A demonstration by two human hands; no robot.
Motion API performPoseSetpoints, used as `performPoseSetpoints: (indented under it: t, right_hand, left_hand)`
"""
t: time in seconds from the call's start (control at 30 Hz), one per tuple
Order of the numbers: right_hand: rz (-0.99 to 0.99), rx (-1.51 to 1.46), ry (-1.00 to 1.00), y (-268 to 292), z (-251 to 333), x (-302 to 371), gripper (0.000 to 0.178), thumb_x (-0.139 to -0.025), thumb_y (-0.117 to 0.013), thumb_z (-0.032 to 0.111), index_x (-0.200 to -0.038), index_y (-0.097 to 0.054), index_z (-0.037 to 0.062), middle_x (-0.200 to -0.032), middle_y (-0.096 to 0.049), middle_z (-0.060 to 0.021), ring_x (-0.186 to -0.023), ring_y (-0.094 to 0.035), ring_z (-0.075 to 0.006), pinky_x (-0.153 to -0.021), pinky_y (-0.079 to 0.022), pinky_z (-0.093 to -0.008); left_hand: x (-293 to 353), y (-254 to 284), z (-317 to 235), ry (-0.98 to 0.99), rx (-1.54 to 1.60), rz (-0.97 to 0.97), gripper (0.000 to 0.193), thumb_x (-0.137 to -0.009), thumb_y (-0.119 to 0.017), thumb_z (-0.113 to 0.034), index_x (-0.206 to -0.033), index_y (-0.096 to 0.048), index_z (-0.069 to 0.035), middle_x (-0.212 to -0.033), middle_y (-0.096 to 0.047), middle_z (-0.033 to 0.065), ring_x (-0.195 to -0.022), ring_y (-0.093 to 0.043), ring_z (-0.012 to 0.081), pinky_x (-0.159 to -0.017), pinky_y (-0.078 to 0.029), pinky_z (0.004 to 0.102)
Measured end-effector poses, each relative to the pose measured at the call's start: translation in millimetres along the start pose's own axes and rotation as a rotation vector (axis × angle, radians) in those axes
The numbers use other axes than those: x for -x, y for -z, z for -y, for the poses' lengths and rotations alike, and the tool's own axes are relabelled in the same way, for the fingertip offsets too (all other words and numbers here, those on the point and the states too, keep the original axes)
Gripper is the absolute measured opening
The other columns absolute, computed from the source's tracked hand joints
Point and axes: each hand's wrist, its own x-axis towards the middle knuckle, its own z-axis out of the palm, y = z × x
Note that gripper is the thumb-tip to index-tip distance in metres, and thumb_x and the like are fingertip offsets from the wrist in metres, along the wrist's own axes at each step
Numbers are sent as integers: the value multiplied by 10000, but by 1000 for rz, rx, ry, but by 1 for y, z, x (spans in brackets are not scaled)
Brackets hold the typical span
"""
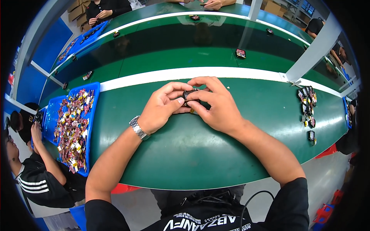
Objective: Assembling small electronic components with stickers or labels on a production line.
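Observation:
Both my hands meet over the green worktable [181,154], around a small black housing [187,93] with a little yellow showing beneath it. My left hand [160,107], below a metal watch, grips the housing's left side with thumb and fingers. From the other side, my right hand [219,107] presses its fingertips and thumb on the same piece. My fingers cover much of the housing, so its details cannot be made out. On the table's right lies a cluster of similar black pieces [307,101] with white and yellow bits, plus a single black piece [311,136] nearer me.
At left, a blue tray [92,129] holds a heap of small reddish parts [75,131] with yellow and white bits. Beyond a white rail [192,73] runs a green conveyor [173,57] carrying scattered pieces [241,53]. A grey post [314,48] rises at right. Co-workers sit left and across.

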Motion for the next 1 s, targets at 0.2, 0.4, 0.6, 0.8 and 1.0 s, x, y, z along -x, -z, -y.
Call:
performPoseSetpoints:
  t: [0.2,0.4,0.6,0.8,1.0]
  right_hand:
    - [4,-4,14,5,1,-3,167,-787,-730,43,-953,-725,59,-1168,-617,-82,-1054,-581,-269,-824,-526,-358]
    - [7,-56,-151,-2,7,4,236,-785,-736,68,-1020,-741,91,-1194,-627,-86,-1097,-580,-281,-945,-479,-390]
    - [8,-116,-246,-5,11,5,211,-814,-724,61,-1017,-758,108,-1245,-619,-70,-1158,-558,-263,-947,-493,-391]
    - [-56,-145,-156,-6,13,1,215,-789,-734,36,-996,-756,93,-1235,-622,-75,-1148,-557,-277,-913,-509,-372]
    - [-132,-31,5,-2,12,-4,206,-749,-746,10,-944,-748,75,-1170,-645,-79,-1094,-583,-277,-837,-521,-362]
  left_hand:
    - [0,3,0,25,17,0,318,-996,-533,-72,-1304,-477,-15,-1283,-588,140,-1146,-622,207,-965,-554,370]
    - [1,1,5,35,55,-40,319,-994,-542,-70,-1307,-493,-36,-1294,-591,120,-1146,-621,194,-948,-554,336]
    - [4,-1,0,57,11,-47,296,-1002,-563,-131,-1275,-517,-25,-1320,-576,132,-1160,-617,202,-953,-561,351]
    - [2,-2,6,-37,62,-88,271,-993,-576,-118,-1241,-530,-20,-1315,-590,146,-1166,-619,224,-961,-561,377]
    - [1,3,9,-95,85,-50,261,-983,-588,-110,-1226,-540,-24,-1318,-586,167,-1182,-613,252,-969,-556,409]
